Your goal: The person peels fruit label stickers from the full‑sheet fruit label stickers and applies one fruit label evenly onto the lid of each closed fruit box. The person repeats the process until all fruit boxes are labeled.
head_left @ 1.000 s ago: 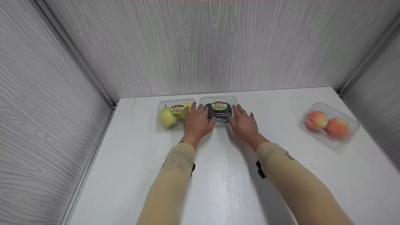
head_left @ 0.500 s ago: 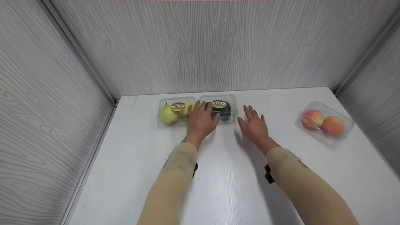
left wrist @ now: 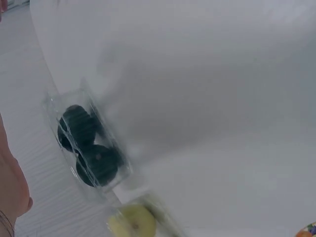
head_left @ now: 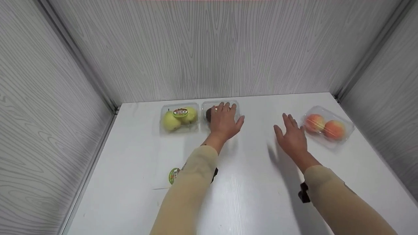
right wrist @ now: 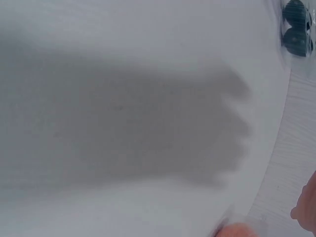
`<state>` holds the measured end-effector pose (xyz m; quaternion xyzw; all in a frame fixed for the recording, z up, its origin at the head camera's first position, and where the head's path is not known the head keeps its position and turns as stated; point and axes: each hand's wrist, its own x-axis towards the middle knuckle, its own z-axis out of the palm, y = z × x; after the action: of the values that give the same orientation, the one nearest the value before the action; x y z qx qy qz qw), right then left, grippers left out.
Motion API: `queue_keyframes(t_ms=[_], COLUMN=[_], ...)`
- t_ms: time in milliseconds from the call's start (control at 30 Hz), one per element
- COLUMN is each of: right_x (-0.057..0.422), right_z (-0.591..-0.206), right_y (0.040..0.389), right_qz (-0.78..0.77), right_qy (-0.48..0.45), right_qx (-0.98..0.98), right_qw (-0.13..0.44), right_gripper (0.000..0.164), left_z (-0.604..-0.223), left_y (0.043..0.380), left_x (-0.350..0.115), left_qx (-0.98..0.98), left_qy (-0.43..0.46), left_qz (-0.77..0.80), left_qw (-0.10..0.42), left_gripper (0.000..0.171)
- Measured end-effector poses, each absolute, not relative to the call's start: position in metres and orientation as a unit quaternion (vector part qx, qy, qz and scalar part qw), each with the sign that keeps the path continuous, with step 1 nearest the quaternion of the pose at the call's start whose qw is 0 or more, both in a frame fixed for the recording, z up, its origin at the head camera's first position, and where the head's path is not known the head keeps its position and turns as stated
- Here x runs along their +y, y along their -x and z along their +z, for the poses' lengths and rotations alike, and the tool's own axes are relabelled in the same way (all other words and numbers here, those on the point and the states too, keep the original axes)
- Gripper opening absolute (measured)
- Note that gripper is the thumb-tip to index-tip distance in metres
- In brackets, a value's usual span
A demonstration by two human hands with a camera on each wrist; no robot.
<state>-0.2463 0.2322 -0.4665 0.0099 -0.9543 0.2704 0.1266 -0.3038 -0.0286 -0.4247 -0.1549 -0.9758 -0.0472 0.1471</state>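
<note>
Left hand (head_left: 225,121) and right hand (head_left: 293,138) both have their fingers extended, thumbs apart, holding nothing.

From the left of the head view, a clear box (head_left: 166,107) with two yellow-green pears (head_left: 172,121) sits left of centre on the white table (head_left: 124,176), a round label (head_left: 180,112) on its lid. Below it, in the lower left, a round sticker (head_left: 174,175) is partly hidden by the beige left sleeve (head_left: 189,182).

Just right of the pears, near the middle of the frame, stands the dark fruit box (head_left: 204,104). Left hand covers much of it in the head view; the left wrist view shows two dark fruits (left wrist: 96,165) inside and the hand at the left edge, apart from the box.

Right of centre, right hand is above the table, casting a broad shadow (right wrist: 148,128) in the right wrist view. Just beyond it, at the right, the peach box (head_left: 318,109) lies slanted with two red-and-yellow peaches (head_left: 334,129). Beige right sleeve (head_left: 346,195) crosses the lower right.
</note>
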Motion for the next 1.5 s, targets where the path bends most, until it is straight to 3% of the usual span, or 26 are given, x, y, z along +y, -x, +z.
queue_keyframes(t_ms=[400, 933, 1300, 1500], right_x=[0.296, 0.384, 0.408, 0.411], right_z=[-0.463, -0.46, -0.468, -0.476], right_y=[0.208, 0.155, 0.125, 0.127], right_qz=[0.268, 0.247, 0.252, 0.248], right_qy=[0.045, 0.137, 0.173, 0.173], right_qx=[-0.947, -0.951, -0.946, -0.948], right_qw=[0.174, 0.125, 0.109, 0.096], right_gripper=[0.067, 0.073, 0.08, 0.08], left_z=[-0.432, -0.446, -0.456, -0.466], left_y=[0.295, 0.268, 0.248, 0.253], left_x=[0.045, 0.139, 0.176, 0.193], left_qx=[-0.972, -0.959, -0.945, -0.944], left_qy=[0.197, 0.244, 0.283, 0.293], left_qz=[-0.062, -0.105, -0.146, -0.138], left_qw=[0.116, 0.099, 0.075, 0.063], left_gripper=[0.068, 0.065, 0.059, 0.058])
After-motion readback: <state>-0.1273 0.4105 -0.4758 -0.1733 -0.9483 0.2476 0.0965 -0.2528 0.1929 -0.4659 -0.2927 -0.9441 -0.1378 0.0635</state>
